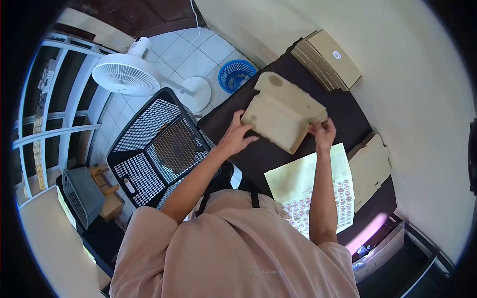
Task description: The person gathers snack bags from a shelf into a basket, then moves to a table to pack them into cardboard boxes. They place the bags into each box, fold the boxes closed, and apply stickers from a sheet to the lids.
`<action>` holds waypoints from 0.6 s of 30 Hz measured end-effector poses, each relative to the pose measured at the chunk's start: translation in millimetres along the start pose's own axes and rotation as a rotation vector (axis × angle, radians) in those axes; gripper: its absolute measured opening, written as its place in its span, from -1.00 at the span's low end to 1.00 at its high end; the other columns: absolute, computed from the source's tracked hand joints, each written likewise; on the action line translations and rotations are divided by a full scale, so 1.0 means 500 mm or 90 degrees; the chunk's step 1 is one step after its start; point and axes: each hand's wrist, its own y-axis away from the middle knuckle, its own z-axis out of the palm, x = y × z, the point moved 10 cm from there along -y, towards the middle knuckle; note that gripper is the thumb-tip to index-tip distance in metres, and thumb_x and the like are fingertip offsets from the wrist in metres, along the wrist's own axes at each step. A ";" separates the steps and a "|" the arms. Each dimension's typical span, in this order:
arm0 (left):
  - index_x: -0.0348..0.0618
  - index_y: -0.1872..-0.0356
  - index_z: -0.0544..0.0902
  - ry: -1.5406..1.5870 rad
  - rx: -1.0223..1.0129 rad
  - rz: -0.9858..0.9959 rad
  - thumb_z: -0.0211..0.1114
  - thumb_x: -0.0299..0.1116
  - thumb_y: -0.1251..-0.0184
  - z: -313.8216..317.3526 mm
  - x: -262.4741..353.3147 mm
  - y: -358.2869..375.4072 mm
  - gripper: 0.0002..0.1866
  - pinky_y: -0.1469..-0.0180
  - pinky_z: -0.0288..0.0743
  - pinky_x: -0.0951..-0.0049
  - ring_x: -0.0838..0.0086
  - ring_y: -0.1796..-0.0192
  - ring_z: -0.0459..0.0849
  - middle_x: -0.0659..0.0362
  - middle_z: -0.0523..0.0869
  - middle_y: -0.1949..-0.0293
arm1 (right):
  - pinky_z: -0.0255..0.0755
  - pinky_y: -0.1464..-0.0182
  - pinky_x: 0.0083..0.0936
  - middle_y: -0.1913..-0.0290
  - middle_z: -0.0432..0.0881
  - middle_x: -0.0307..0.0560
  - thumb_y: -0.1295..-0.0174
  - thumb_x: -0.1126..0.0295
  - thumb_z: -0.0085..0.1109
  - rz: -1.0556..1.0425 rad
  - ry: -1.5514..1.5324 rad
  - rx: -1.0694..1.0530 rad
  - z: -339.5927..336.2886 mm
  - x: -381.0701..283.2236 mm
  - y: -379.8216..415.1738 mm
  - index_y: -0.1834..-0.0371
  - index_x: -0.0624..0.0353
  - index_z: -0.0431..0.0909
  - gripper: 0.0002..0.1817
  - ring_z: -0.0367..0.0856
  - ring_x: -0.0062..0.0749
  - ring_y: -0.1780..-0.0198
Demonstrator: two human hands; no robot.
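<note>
An unfolded-lid cardboard box (pixel 278 116) is over the dark table, tilted, with its inside facing me. At its left edge is my left hand (pixel 234 136), fingers curled against the cardboard and thumb apart below. My right hand (pixel 323 133) pinches the box's right side wall near the corner. Below my right forearm lies a pale sheet (pixel 293 179) with rows of small round stickers. Flat cardboard pieces (pixel 370 169) lie to the right of that sheet.
A stack of closed boxes (pixel 328 59), the top one bearing a round sticker, stands against the wall. Left of the dark table (pixel 258 161) is a black perforated basket (pixel 141 169). A white fan (pixel 126 74) and a blue bin (pixel 233 74) stand on the tiled floor.
</note>
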 end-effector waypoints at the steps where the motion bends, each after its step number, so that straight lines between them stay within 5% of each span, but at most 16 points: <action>1: -0.08 -0.05 0.58 -0.002 0.038 0.026 0.46 -0.41 -0.08 0.000 0.017 -0.025 -0.55 -0.36 0.27 0.24 0.00 -0.33 0.31 -0.10 0.15 -0.32 | 0.60 0.04 -0.53 -0.14 0.41 0.11 -0.27 0.47 0.19 -0.089 -0.041 0.050 -0.028 -0.037 -0.005 -0.27 0.28 0.27 -0.49 0.63 -0.35 0.01; 3: -0.06 -0.06 0.58 -0.034 0.089 0.057 0.43 -0.45 -0.12 -0.048 0.011 -0.069 -0.57 -0.30 0.35 0.23 0.02 -0.29 0.37 -0.11 0.13 -0.33 | 0.61 0.05 -0.52 -0.15 0.40 0.08 -0.29 0.51 0.15 -0.197 -0.107 0.085 0.013 -0.093 -0.004 -0.25 0.29 0.30 -0.54 0.62 -0.32 -0.01; 6: 0.01 -0.17 0.51 0.078 0.085 0.071 0.35 -0.54 -0.15 -0.037 0.059 -0.118 -0.48 -0.23 0.43 0.22 0.07 -0.20 0.46 -0.09 -0.02 -0.39 | 0.51 0.02 -0.50 0.22 0.59 -0.05 -0.23 0.53 0.21 -0.467 -0.151 0.360 -0.044 -0.206 0.133 0.03 0.35 0.52 -0.74 0.62 -0.36 0.08; 7: 0.01 -0.17 0.51 0.080 0.093 0.069 0.35 -0.54 -0.15 -0.036 0.064 -0.125 -0.48 -0.23 0.43 0.22 0.07 -0.20 0.46 -0.09 -0.02 -0.39 | 0.51 0.02 -0.50 0.22 0.59 -0.05 -0.23 0.53 0.21 -0.473 -0.148 0.353 -0.047 -0.198 0.142 0.03 0.35 0.52 -0.74 0.62 -0.36 0.08; 9: 0.06 -0.26 0.43 0.099 0.120 0.077 0.33 -0.55 -0.15 -0.042 0.070 -0.120 -0.40 -0.22 0.44 0.21 0.07 -0.21 0.45 -0.10 -0.04 -0.41 | 0.50 0.03 -0.43 0.15 0.60 0.07 -0.12 0.51 0.30 -0.402 0.277 0.255 0.022 -0.181 0.142 -0.01 0.29 0.55 -0.64 0.64 -0.19 0.06; 11: 0.05 -0.29 0.40 0.121 0.152 0.077 0.31 -0.57 -0.15 -0.047 0.062 -0.086 -0.37 -0.21 0.45 0.23 0.10 -0.22 0.44 -0.10 -0.01 -0.41 | 0.49 0.06 -0.31 0.14 0.62 0.15 -0.04 0.48 0.35 -0.498 0.459 0.151 0.117 -0.176 0.185 0.07 0.27 0.61 -0.66 0.63 -0.02 0.09; 13: 0.03 -0.28 0.40 0.145 0.193 0.089 0.29 -0.58 -0.16 -0.064 0.052 -0.034 -0.39 -0.16 0.47 0.30 0.16 -0.15 0.47 -0.08 0.07 -0.37 | 0.50 0.09 -0.23 0.22 0.64 0.22 -0.07 0.48 0.31 -0.463 0.497 0.079 0.162 -0.123 0.173 0.15 0.28 0.64 -0.74 0.62 0.12 0.16; 15: 0.02 -0.26 0.41 0.173 0.215 0.023 0.29 -0.57 -0.17 -0.081 0.008 0.046 -0.41 -0.17 0.46 0.31 0.15 -0.13 0.48 -0.08 0.13 -0.32 | 0.52 0.13 -0.21 0.31 0.65 0.24 -0.09 0.52 0.27 -0.439 0.522 0.130 0.153 -0.096 0.147 0.19 0.28 0.66 -0.80 0.66 0.06 0.21; 17: 0.00 -0.25 0.42 0.208 0.236 -0.031 0.28 -0.56 -0.18 -0.105 -0.034 0.124 -0.43 -0.18 0.45 0.32 0.14 -0.11 0.49 -0.07 0.20 -0.28 | 0.53 0.41 -0.34 0.37 0.68 0.16 -0.19 0.48 0.21 -0.309 0.471 0.107 0.130 -0.056 0.094 0.14 0.29 0.66 -0.79 0.71 -0.15 0.42; 18: -0.02 -0.24 0.43 0.214 0.273 -0.076 0.26 -0.59 -0.19 -0.132 -0.067 0.187 -0.45 -0.11 0.49 0.35 0.17 -0.10 0.49 -0.05 0.27 -0.23 | 0.53 0.31 -0.28 0.35 0.66 0.18 -0.14 0.49 0.24 -0.230 0.501 0.077 0.152 -0.071 0.108 0.16 0.32 0.64 -0.79 0.69 -0.06 0.36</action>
